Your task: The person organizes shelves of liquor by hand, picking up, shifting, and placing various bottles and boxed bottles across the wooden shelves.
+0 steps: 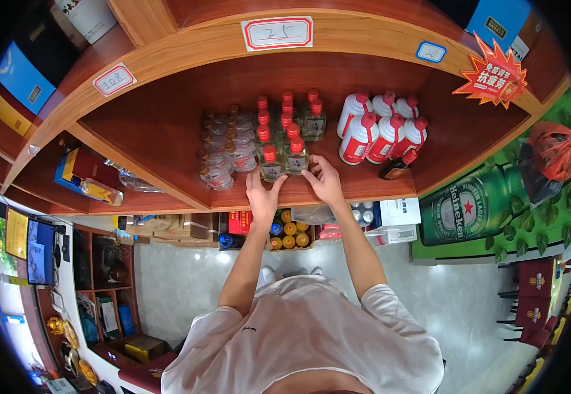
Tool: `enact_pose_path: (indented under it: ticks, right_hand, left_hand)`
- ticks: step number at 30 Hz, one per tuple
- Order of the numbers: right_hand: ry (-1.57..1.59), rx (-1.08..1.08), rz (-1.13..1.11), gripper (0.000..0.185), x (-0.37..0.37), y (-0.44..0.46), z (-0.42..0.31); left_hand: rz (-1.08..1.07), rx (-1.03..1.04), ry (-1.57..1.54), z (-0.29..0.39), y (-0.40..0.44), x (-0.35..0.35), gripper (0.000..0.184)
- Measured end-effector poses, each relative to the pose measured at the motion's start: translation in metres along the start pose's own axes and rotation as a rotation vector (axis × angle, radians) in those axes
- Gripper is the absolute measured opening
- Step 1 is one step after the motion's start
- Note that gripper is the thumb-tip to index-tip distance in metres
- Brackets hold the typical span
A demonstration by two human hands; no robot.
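The red-capped clear bottles [296, 162] stand upright in rows on the wooden shelf [364, 188], their front pair near its edge. The left hand [263, 197] is at the left side of that pair, partly open, thumb spread from the fingers; the right hand [325, 182] is at the right side, also partly open with its fingers bent (whether either one presses on the glass, I cannot tell).

Just left of the rows are clear bottles with pale caps [218, 172]. To the right, apart from them, stand white bottles with red caps and red labels [358, 139], and a small dark bottle [398, 167] leans in front of those. A handwritten "25" label [277, 33] is fixed to the board above. Below the shelf, a box of orange-yellow items [290, 234] sits near the floor [180, 276].
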State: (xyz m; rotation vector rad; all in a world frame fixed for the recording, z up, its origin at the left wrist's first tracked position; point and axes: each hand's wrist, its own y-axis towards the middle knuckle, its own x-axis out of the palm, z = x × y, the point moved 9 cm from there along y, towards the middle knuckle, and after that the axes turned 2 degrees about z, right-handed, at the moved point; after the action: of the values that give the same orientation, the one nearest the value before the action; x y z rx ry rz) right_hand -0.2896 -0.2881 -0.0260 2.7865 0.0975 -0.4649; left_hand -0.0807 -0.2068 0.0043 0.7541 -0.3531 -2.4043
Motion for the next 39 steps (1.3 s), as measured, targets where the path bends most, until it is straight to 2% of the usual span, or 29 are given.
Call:
enact_pose_path:
  ticks: [6,10,14,19,30,33,37,39]
  right_hand:
    - [0.025,0.015,0.000,0.041,-0.001,0.001,0.000]
    - [0.021,-0.026,0.015,0.041,-0.003,0.001,-0.007]
    - [0.049,0.047,-0.034,0.043,0.002,0.000,0.002]
    - [0.033,0.036,-0.020,0.044,0.001,0.001,0.001]
    - [0.020,0.050,-0.025,0.045,0.001,0.000,0.002]
    - [0.075,-0.024,-0.006,0.045,0.001,0.000,-0.004]
    - [0.134,0.027,0.005,0.045,0.005,-0.001,0.010]
    - [0.030,0.048,-0.009,0.045,0.002,-0.001,0.006]
  left_hand:
    - [-0.016,-0.083,-0.016,-0.003,0.002,0.000,0.066]
    - [0.024,-0.086,-0.047,-0.012,0.000,0.002,0.066]
    - [0.047,-0.072,-0.047,-0.016,0.000,0.002,0.066]
    - [0.058,-0.118,-0.114,-0.020,-0.001,0.002,0.064]
    - [0.066,-0.039,-0.021,-0.012,0.004,0.000,0.057]
    - [0.029,-0.071,-0.058,-0.009,0.008,0.002,0.056]
    - [0.039,-0.023,-0.001,-0.005,0.009,0.002,0.058]
    - [0.038,0.020,0.018,-0.005,0.010,0.005,0.058]
